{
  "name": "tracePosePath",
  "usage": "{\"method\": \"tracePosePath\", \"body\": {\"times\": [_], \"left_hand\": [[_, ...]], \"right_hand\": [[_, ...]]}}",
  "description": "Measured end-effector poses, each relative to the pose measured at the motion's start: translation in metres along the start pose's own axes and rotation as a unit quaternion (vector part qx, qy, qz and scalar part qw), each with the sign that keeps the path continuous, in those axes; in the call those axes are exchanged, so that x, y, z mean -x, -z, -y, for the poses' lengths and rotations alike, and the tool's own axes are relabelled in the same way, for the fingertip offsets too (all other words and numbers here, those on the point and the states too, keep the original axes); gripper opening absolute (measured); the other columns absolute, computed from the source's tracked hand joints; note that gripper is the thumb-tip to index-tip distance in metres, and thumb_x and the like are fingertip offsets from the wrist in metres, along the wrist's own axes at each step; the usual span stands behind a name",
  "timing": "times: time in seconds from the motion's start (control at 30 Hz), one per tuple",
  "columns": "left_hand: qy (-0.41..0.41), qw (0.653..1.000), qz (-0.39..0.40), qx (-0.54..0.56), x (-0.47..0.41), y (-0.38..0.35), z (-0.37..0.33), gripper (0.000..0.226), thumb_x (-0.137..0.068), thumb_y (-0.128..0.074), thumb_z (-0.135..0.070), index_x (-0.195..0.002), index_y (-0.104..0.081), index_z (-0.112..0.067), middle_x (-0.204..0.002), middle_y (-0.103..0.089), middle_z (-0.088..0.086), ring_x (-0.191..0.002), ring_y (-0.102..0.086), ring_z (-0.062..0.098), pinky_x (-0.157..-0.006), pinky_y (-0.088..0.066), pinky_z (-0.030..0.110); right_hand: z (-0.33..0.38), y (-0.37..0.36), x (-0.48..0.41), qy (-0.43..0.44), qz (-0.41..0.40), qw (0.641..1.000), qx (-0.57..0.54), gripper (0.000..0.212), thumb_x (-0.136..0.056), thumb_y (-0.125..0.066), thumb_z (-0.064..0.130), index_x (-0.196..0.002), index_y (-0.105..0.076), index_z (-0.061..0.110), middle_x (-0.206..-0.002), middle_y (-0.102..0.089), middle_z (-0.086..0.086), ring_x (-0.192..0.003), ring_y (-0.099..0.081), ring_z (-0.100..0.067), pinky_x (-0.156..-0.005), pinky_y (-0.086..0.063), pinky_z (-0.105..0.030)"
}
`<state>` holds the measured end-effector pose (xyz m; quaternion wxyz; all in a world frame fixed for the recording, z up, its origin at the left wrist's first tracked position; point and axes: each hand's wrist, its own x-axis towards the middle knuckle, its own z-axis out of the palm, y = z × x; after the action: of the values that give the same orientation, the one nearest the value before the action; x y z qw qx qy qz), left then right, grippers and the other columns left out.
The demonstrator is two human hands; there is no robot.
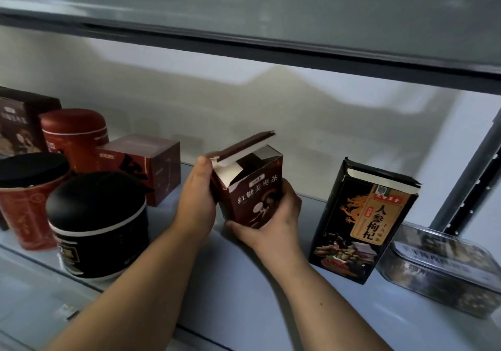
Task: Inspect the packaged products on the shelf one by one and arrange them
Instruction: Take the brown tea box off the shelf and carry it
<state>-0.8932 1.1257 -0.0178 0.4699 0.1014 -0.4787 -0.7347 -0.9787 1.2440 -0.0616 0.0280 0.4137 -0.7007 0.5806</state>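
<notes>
Head view: the picture is dim and smeared, and much of the small print on the packages cannot be read. The dark box [19, 125] at the far left is cut off by the frame edge and half covered by the things in front of it. The clear plastic tub [439, 269] at the far right is blurred, so its contents show only as dark mottled shapes. The bottom edge of the brown box [252, 193] lies behind the right hand [271, 220], so I cannot tell whether it touches the shelf or is lifted off it.

The shelf [257, 296] is a pale, smooth board with a dark front edge. A grey upper shelf [271, 11] runs overhead, a pale back panel [244, 101] closes the rear, and a slotted metal post [466, 177] stands at the right.

The brown box sits at the middle of the shelf, tilted, its top flap [244, 144] standing open. The left hand [198, 196] grips its left side, thumb up by the flap. The right hand cups its lower right corner, fingers curled round it.

Left of the hands stand a black canister [97, 226], a red cup [27, 201] with a black lid, a red tin [76, 139] and a maroon cube box [146, 166], crowded close together. To the right, apart from the brown box, a tall black box [363, 220] with a gold dragon stands upright, just beside the tub.
</notes>
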Motion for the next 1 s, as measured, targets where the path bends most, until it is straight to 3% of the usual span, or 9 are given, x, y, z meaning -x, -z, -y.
{"method": "tracePosePath", "body": {"times": [0.13, 0.27, 0.4, 0.5, 0.57, 0.7, 0.8, 0.9, 1.0], "left_hand": [[0.019, 0.999, -0.013, 0.037, 0.006, -0.005, -0.006, 0.043, -0.104, -0.032, -0.048, -0.108, -0.066, -0.022, -0.096, -0.079, -0.003, -0.096, -0.074, 0.009, -0.091, -0.050, 0.031], [0.017, 0.999, -0.004, 0.042, 0.010, -0.008, -0.012, 0.056, -0.079, -0.042, -0.061, -0.112, -0.066, -0.023, -0.103, -0.079, -0.003, -0.105, -0.072, 0.011, -0.100, -0.049, 0.032], [0.002, 0.999, 0.004, 0.043, 0.009, -0.006, -0.009, 0.045, -0.094, -0.040, -0.052, -0.103, -0.072, -0.023, -0.102, -0.079, -0.002, -0.103, -0.072, 0.012, -0.099, -0.047, 0.034], [-0.028, 1.000, 0.013, 0.007, 0.010, -0.006, -0.005, 0.048, -0.109, -0.032, -0.031, -0.091, -0.076, -0.024, -0.089, -0.078, -0.007, -0.093, -0.072, 0.006, -0.093, -0.048, 0.031], [-0.052, 0.998, 0.032, -0.012, 0.010, -0.006, -0.003, 0.029, -0.099, -0.041, -0.033, -0.100, -0.067, -0.021, -0.085, -0.077, -0.010, -0.089, -0.071, 0.003, -0.082, -0.052, 0.022], [-0.070, 0.994, 0.065, -0.061, 0.008, -0.002, 0.003, 0.036, -0.088, -0.043, -0.035, -0.119, -0.058, -0.023, -0.099, -0.077, -0.014, -0.100, -0.070, -0.001, -0.081, -0.052, 0.014], [-0.041, 0.984, 0.120, -0.126, 0.012, 0.000, 0.009, 0.041, -0.089, -0.044, -0.035, -0.129, -0.050, -0.028, -0.112, -0.072, -0.017, -0.108, -0.066, -0.003, -0.083, -0.053, 0.017], [0.012, 0.972, 0.152, -0.181, 0.017, 0.004, 0.009, 0.040, -0.087, -0.048, -0.043, -0.128, -0.048, -0.039, -0.118, -0.067, -0.017, -0.107, -0.066, -0.006, -0.082, -0.055, 0.017], [0.045, 0.967, 0.138, -0.210, 0.022, 0.011, 0.004, 0.049, -0.086, -0.049, -0.053, -0.135, -0.042, -0.048, -0.123, -0.065, -0.018, -0.110, -0.065, -0.004, -0.091, -0.056, 0.026]], "right_hand": [[0.000, -0.001, 0.002, 0.024, -0.007, 1.000, 0.011, 0.120, -0.050, -0.102, 0.033, -0.134, -0.018, 0.052, -0.130, -0.027, 0.017, -0.128, -0.039, -0.005, -0.104, -0.034, -0.014], [-0.002, -0.002, 0.002, 0.035, -0.011, 0.999, 0.004, 0.122, -0.049, -0.102, 0.032, -0.137, -0.020, 0.049, -0.127, -0.027, 0.022, -0.128, -0.039, -0.005, -0.103, -0.033, -0.013], [-0.003, -0.001, 0.002, 0.026, -0.004, 1.000, 0.008, 0.125, -0.049, -0.102, 0.035, -0.148, -0.026, 0.039, -0.132, -0.028, 0.016, -0.130, -0.039, -0.007, -0.105, -0.036, -0.019], [0.000, 0.000, 0.002, 0.016, -0.001, 1.000, -0.002, 0.122, -0.049, -0.102, 0.035, -0.140, -0.022, 0.049, -0.134, -0.029, 0.016, -0.126, -0.041, -0.001, -0.098, -0.035, -0.007], [0.001, -0.001, 0.002, 0.011, -0.002, 1.000, -0.015, 0.121, -0.049, -0.102, 0.036, -0.135, -0.019, 0.054, -0.133, -0.031, 0.018, -0.121, -0.043, 0.006, -0.093, -0.035, -0.003], [-0.001, -0.002, 0.000, -0.001, -0.011, 0.999, -0.041, 0.118, -0.049, -0.100, 0.038, -0.139, -0.025, 0.051, -0.129, -0.033, 0.027, -0.119, -0.041, 0.017, -0.088, -0.037, 0.001], [-0.004, -0.002, -0.002, -0.016, -0.026, 0.998, -0.053, 0.120, -0.050, -0.100, 0.039, -0.149, -0.031, 0.038, -0.136, -0.039, 0.013, -0.123, -0.046, 0.002, -0.093, -0.040, -0.008], [-0.003, -0.002, -0.004, -0.035, -0.035, 0.996, -0.074, 0.114, -0.053, -0.095, 0.047, -0.149, -0.034, 0.039, -0.136, -0.042, 0.007, -0.124, -0.048, -0.005, -0.098, -0.044, -0.020], [-0.005, -0.003, -0.006, -0.046, -0.037, 0.993, -0.103, 0.071, -0.068, -0.083, 0.055, -0.129, -0.047, 0.055, -0.129, -0.053, 0.012, -0.118, -0.058, -0.004, -0.099, -0.053, -0.033]]}}
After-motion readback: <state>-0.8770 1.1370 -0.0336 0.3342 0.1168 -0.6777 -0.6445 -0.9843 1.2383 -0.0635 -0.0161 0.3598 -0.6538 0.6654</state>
